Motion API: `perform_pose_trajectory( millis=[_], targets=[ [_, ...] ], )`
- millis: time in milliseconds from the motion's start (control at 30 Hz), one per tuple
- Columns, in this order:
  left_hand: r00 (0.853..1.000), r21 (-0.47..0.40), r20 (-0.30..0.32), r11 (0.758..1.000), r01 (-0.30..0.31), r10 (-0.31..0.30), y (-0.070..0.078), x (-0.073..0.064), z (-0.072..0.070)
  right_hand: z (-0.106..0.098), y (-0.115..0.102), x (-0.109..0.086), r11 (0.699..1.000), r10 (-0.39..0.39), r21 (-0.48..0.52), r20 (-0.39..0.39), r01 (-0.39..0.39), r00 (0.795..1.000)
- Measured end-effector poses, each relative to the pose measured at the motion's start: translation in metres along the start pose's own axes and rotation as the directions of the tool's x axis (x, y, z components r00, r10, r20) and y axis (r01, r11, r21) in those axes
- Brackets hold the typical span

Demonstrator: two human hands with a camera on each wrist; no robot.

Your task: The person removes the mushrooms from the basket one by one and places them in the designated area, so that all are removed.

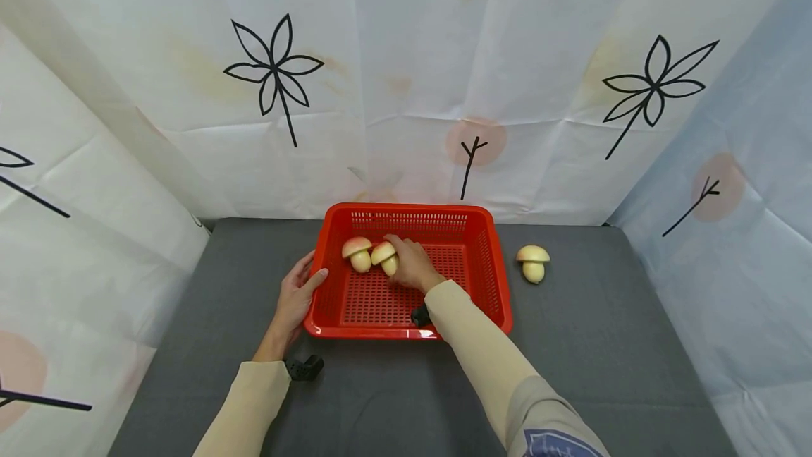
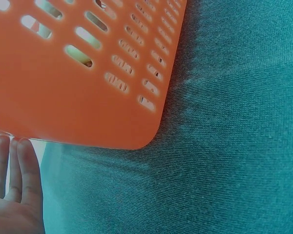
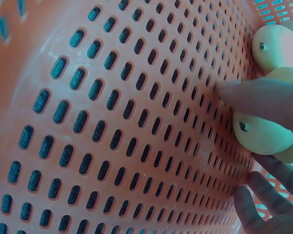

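A red plastic basket [image 1: 485, 259] with slotted walls lies on the grey table. My left hand [image 1: 298, 296] holds its left rim, thumb on the rim; the left wrist view shows straight fingers [image 2: 28, 163] against the basket's outside. Inside, my right hand [image 1: 414, 264] grips a toy mushroom [image 1: 383, 253] with a reddish-yellow cap and pale stem. Its thumb [image 3: 256, 97] lies across the mushroom in the right wrist view, partly hiding it. Just left of that stands a second toy mushroom [image 1: 357, 247], close beside the held one. Both are near the basket's left side.
A third toy mushroom [image 1: 533, 254] lies on the grey table [image 1: 590, 344], to the right of the basket. White cloth with line-drawn plants [image 1: 406, 90] hangs behind and at both sides. Behind the basket, the table's back edge meets the cloth.
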State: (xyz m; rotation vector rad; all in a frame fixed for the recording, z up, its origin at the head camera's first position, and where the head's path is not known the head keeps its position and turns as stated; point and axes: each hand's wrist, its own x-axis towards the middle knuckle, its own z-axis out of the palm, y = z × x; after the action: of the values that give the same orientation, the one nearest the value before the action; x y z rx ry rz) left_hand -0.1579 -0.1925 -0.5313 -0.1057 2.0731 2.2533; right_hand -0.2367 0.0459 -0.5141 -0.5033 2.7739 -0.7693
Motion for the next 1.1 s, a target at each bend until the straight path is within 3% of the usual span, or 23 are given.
perform_pose_trajectory(
  millis=[200,467,700,900,1100],
  targets=[
    [1.000,-0.004,0.004,1.000,-0.008,0.008,0.000,0.001,0.000,0.000,0.003,0.000,1.000,-0.024,-0.007,0.005,0.024,1.000],
    [1.000,-0.002,-0.014,1.000,0.012,-0.012,-0.001,0.001,0.000,-0.009,0.005,-0.005,0.986,0.000,0.168,0.029,-0.004,1.000],
    [1.000,-0.020,-0.006,0.999,0.031,-0.031,0.005,-0.001,0.001,-0.022,0.008,-0.013,0.967,-0.022,0.254,0.051,0.009,0.998],
    [1.000,-0.040,0.007,0.999,0.029,-0.029,0.018,-0.008,0.006,-0.039,0.012,-0.021,0.968,-0.072,0.242,0.042,0.059,0.997],
    [1.000,-0.036,0.014,0.999,0.018,-0.017,0.022,-0.011,0.008,-0.059,0.020,-0.032,0.973,-0.093,0.212,-0.006,0.093,0.996]
  ],
)
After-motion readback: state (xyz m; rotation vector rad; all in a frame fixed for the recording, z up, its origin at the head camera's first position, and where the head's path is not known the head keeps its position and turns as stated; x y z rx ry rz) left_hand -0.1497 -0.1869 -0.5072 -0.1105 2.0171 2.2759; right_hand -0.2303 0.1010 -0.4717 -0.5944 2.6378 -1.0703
